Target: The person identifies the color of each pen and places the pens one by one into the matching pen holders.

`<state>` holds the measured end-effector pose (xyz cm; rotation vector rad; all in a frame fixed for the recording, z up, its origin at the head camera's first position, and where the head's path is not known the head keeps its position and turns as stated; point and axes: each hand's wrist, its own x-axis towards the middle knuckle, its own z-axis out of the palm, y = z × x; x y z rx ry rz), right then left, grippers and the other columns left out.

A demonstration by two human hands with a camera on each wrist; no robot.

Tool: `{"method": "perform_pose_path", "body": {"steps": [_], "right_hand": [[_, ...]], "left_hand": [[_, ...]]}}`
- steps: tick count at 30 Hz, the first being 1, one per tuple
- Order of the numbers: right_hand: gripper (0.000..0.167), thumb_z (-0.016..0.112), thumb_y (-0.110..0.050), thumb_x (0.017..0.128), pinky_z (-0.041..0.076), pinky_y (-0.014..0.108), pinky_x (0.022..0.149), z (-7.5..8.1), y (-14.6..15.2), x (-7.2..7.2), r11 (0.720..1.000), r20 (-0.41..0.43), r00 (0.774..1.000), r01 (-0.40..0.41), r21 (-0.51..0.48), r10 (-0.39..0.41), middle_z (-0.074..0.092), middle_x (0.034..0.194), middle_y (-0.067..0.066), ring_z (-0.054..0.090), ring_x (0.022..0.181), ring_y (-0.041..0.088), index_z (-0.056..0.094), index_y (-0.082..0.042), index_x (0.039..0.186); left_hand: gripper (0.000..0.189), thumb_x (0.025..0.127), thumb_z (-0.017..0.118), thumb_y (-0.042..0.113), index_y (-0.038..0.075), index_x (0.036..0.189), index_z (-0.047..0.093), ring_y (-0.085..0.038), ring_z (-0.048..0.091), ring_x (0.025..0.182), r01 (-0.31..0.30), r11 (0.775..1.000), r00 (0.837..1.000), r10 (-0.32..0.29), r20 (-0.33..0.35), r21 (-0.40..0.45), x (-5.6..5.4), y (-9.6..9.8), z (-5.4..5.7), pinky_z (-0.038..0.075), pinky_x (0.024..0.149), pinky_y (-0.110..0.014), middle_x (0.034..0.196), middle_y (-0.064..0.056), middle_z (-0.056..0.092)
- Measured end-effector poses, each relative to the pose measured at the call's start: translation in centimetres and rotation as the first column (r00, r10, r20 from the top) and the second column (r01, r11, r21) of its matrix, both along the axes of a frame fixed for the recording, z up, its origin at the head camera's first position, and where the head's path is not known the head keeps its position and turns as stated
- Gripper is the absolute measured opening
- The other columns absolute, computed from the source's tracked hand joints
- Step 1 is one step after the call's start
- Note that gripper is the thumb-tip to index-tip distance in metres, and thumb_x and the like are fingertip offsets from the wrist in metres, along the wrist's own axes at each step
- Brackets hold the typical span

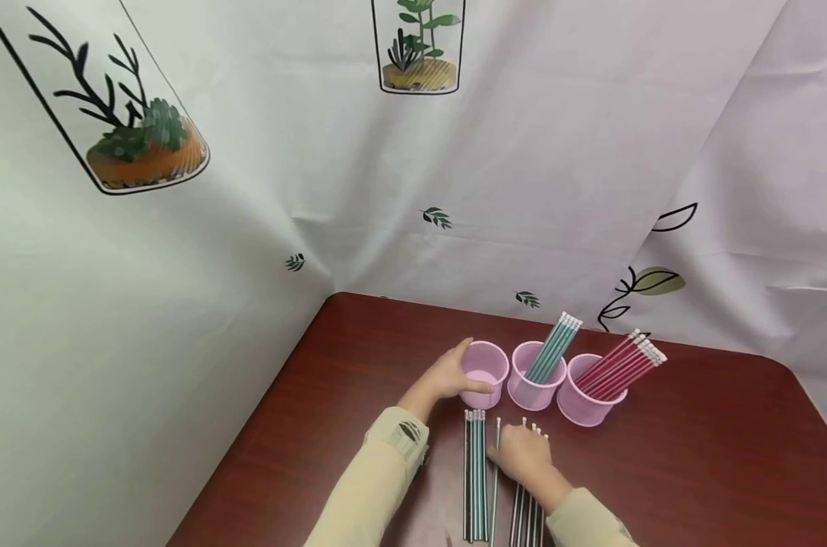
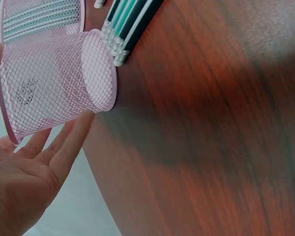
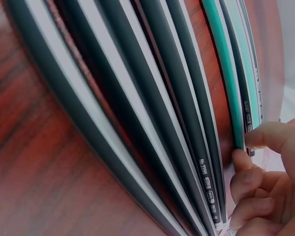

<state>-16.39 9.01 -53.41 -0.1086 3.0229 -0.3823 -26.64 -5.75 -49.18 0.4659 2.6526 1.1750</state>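
Observation:
My left hand point(image 1: 448, 374) grips the leftmost pink mesh cup point(image 1: 483, 377), thumb at its front and fingers round its far side. In the left wrist view this cup point(image 2: 49, 83) has no pencils in it. My right hand point(image 1: 525, 456) is low over the table in front of the cups. Its thumb and index finger pinch a single green pencil point(image 3: 231, 108) near one end. That pencil lies between a row of black and green pencils point(image 1: 475, 479) on the left and a row of black pencils point(image 1: 526, 520), partly hidden under my right hand.
The middle pink cup point(image 1: 533, 393) holds several green pencils point(image 1: 553, 349). In the right pink cup point(image 1: 584, 406) stand several dark-pink pencils point(image 1: 619, 368). All three cups stand side by side on the dark red wooden table point(image 1: 714, 433). A patterned white cloth point(image 1: 557, 152) hangs behind.

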Motion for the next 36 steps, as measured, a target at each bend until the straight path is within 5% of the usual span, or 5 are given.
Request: {"method": "perform_pose_path", "body": {"steps": [11, 21, 36], "right_hand": [[0.031, 0.068, -0.034, 0.068, 0.044, 0.046, 0.050, 1.1, 0.6, 0.1, 0.994, -0.024, 0.998, 0.050, -0.099, -0.052, 0.058, 0.062, 0.010, 0.055, 0.055, 0.029, 0.055, -0.008, 0.058], [0.031, 0.063, -0.025, 0.071, 0.029, 0.029, 0.040, 5.0, 2.0, -0.7, 0.958, -0.108, 0.990, 0.053, -0.282, -0.087, 0.035, 0.046, -0.007, 0.035, 0.044, 0.011, 0.040, -0.017, 0.051], [0.024, 0.062, -0.033, 0.077, 0.033, 0.030, 0.045, 10.9, 4.3, -2.8, 0.943, -0.132, 0.983, 0.081, -0.324, -0.129, 0.049, 0.054, -0.005, 0.045, 0.052, 0.014, 0.054, -0.015, 0.062]], "left_hand": [[0.102, 0.060, 0.086, 0.037, 0.011, 0.143, 0.032, -0.028, 0.050, 0.115, -0.013, 0.999, 0.999, 0.015, -0.034, 0.052, 0.1, 0.2, -0.7, 0.040, 0.096, -0.041, 0.132, -0.014, 0.049], [0.102, 0.060, 0.087, 0.035, 0.016, 0.144, 0.032, -0.031, 0.050, 0.114, -0.039, 0.993, 0.999, 0.040, -0.005, 0.109, 0.2, -0.3, -0.7, 0.041, 0.094, -0.045, 0.131, -0.013, 0.050], [0.101, 0.063, 0.086, 0.031, 0.018, 0.145, 0.028, -0.032, 0.051, 0.111, -0.057, 0.987, 0.997, 0.050, 0.054, 0.147, 0.5, -0.3, -1.0, 0.041, 0.092, -0.045, 0.126, -0.017, 0.052]]}}
